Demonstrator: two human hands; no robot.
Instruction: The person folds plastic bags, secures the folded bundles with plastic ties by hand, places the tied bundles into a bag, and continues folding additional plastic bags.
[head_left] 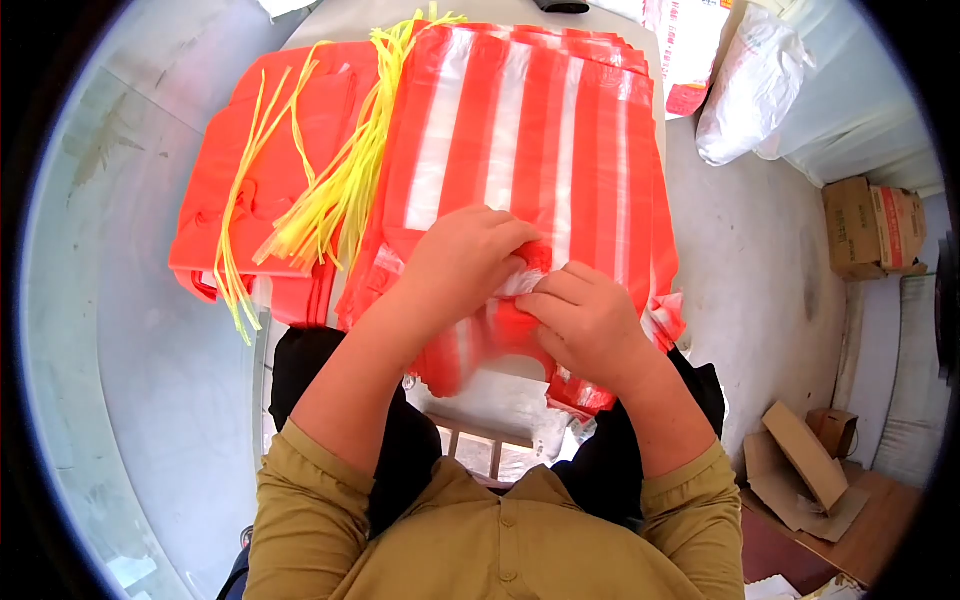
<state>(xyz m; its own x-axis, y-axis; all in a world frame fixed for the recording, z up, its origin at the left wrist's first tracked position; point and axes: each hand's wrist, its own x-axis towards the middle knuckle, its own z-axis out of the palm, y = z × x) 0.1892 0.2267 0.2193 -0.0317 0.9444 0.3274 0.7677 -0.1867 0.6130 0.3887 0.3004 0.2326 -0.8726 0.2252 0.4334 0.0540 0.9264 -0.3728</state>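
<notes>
A thick stack of red-and-white striped plastic bags [590, 150] lies before me, its near edge hanging loosely toward my lap. My left hand [470, 255] is closed on gathered plastic at the near side of the top bag. Close beside it, my right hand [588, 318] pinches the same bunched part, where a whitish fold shows between the hands. The fingertips are partly hidden, and the plastic below them is blurred. To the left, a bundle of yellow plastic strips [340, 185] rests between the striped stack and a pile of plain red bags [220, 190], some strips trailing over the red pile.
The bags rest on a pale table [340, 22]. A white plastic sack [755, 85] stands beyond it at the upper right. Cardboard boxes [868, 228] sit by the right wall, and an opened carton [800, 470] lies at the lower right.
</notes>
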